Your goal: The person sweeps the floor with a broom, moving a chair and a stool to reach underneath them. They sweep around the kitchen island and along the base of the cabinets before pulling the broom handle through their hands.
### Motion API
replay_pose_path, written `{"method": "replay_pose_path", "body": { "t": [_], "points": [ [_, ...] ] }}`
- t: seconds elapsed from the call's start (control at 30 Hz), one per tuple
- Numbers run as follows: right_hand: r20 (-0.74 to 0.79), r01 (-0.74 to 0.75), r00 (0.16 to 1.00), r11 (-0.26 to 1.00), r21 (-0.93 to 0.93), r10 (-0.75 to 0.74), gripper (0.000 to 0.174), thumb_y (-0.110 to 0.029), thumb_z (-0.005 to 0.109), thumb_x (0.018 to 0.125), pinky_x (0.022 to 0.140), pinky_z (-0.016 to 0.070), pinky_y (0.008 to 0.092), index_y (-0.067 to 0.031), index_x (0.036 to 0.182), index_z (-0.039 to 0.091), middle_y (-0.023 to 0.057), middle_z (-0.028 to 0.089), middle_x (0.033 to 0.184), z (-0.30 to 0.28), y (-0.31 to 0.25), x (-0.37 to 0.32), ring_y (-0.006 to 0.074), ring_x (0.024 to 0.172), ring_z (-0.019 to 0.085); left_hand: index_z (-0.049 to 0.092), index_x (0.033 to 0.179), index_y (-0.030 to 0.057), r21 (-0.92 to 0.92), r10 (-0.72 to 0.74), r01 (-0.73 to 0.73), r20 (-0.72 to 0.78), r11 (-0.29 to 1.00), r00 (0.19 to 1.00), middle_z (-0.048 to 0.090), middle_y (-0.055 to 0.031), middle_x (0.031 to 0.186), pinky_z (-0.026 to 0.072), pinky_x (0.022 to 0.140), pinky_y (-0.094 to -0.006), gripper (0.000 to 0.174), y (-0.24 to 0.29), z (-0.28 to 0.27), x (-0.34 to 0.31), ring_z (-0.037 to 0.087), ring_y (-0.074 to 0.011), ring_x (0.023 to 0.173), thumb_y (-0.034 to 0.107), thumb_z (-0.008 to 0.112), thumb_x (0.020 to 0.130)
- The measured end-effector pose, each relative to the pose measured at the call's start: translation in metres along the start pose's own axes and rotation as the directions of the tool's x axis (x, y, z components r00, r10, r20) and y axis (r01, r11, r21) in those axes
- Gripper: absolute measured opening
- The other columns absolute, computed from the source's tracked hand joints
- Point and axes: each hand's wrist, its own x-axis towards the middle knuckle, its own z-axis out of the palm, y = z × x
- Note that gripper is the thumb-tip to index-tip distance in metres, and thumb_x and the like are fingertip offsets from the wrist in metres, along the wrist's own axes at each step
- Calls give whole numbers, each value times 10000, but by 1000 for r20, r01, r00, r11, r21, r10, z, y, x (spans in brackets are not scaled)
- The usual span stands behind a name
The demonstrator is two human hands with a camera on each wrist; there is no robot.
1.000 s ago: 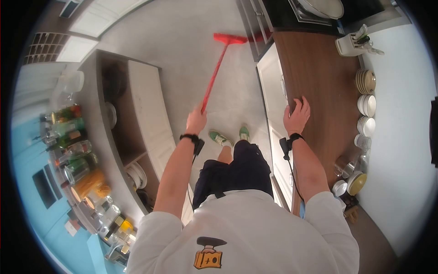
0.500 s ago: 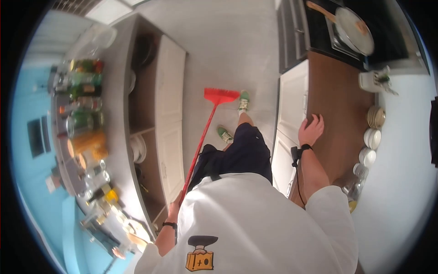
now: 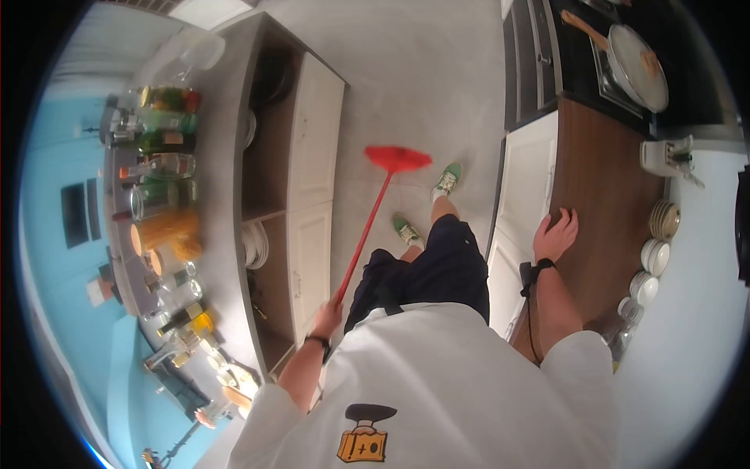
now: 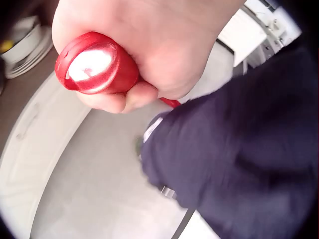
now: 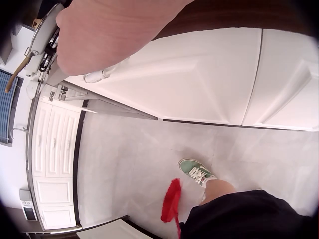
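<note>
My left hand (image 3: 328, 316) grips the red handle of a broom (image 3: 366, 234) near its top end. In the left wrist view the fingers curl round the handle and its round end cap (image 4: 92, 64) faces the camera. The red broom head (image 3: 398, 159) is down at the grey floor, just ahead of my feet, and looks blurred. My right hand (image 3: 556, 234) rests on the edge of the brown wooden countertop (image 3: 605, 172), fingers spread a little, holding nothing.
White cabinets (image 3: 316, 133) line the left, with open shelves of plates (image 3: 255, 245) and bottles (image 3: 168, 142) on top. On the right, a frying pan (image 3: 637, 66) sits on the black stove, and bowls (image 3: 655, 256) stand along the wall. Green shoes (image 3: 447, 180) stand beside the broom head.
The broom head was drawn in from far ahead towards my feet, then swung slightly forward. My left hand went back to my side, then forward again. The right hand stays on the countertop.
</note>
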Motion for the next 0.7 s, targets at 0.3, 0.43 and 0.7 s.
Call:
{"method": "replay_pose_path", "body": {
  "t": [0.3, 0.43, 0.7],
  "points": [
    [-26, -8, 1000, 1000, 12, 8, 375, -245, 590, 899, 1102, 316, 498, -100, 1240, 537, 153, 454, 1408, 5, 10, -1, 372, 1296, 413, 531, 1396, 227, -127, 64, -62, 14, 990, 998, 681, -269, 900, 549, 715, -529, 445, 246, -150, 206, 676, -449, 839, 307, 557, 958],
    [-56, 11, 998, 999, 41, -9, 367, -247, 597, 895, 1102, 320, 499, -99, 1227, 546, 161, 464, 1393, 2, 13, -1, 378, 1281, 425, 511, 1420, 275, 137, 396, -372, -280, 918, 874, 684, -263, 862, 545, 673, -547, 462, 159, -117, 214, 678, -452, 796, 352, 549, 966],
    [-40, -32, 999, 999, 35, 33, 361, -240, 586, 902, 1101, 319, 500, -106, 1235, 545, 144, 464, 1401, 4, 13, -2, 368, 1292, 420, 471, 1452, 249, -58, 15, -25, -162, 998, 987, 681, -248, 972, 523, 723, -550, 475, 22, -31, -12, 661, -449, 883, 318, 527, 986]
  ]
}}
